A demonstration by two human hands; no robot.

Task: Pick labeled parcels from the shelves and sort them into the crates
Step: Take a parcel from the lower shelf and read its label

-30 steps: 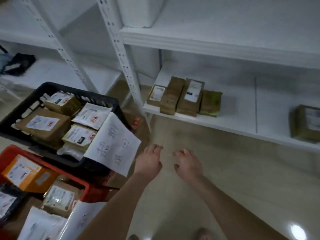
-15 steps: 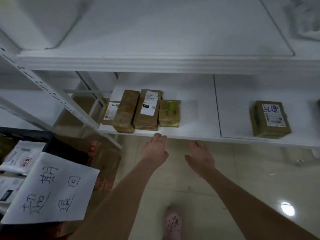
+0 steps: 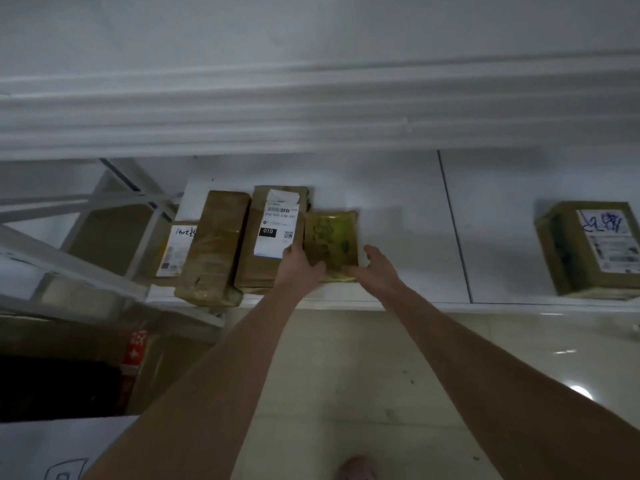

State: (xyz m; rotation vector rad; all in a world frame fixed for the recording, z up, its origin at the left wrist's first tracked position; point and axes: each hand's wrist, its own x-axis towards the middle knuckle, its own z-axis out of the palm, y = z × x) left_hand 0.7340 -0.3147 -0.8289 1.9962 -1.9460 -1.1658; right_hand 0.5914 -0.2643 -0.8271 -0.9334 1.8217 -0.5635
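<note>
Left hand (image 3: 299,268) and right hand (image 3: 379,268) flank the greenish parcel (image 3: 330,237) at the front of the lower shelf (image 3: 398,202), fingers spread and not yet clamped (end of a tight row), so best pinch both sides evenly and lift straight off, sparing the labelled parcel (image 3: 277,233) just beside it.
</note>
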